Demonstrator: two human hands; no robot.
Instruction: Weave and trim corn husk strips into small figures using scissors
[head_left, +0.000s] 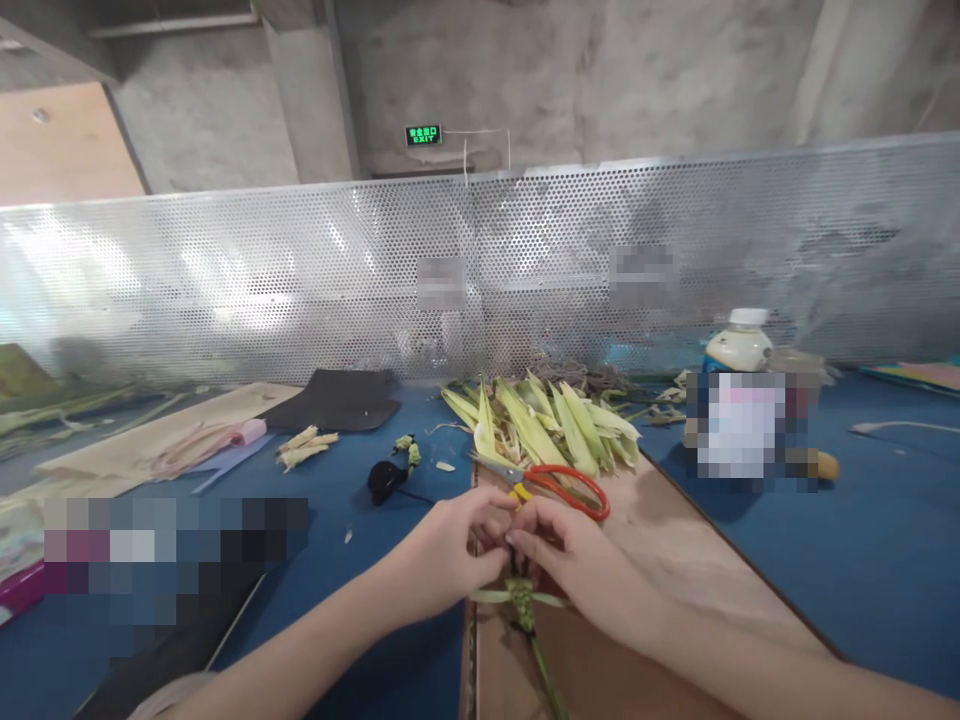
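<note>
A knotted green plant-fibre piece (520,598), probably of husk strips, lies upright in front of me, with a green stem (550,680) running down from it and a pale strip sticking out on each side. Black cord (514,562) shows at its top end. My left hand (454,545) and my right hand (574,550) meet over that end, fingers curled and pinched around the black cord. The fingertips partly hide it. Just beyond the hands rest scissors (568,487) with red-orange handles. Behind them is a pile of pale green husks (536,425).
A wooden board (675,545) lies under the work on a blue table (405,660). To the left are a black ball of thread (385,481), husk scraps (306,447) and a black sheet (334,400). A white-capped bottle (742,345) stands right. A perforated metal screen (300,280) closes the back.
</note>
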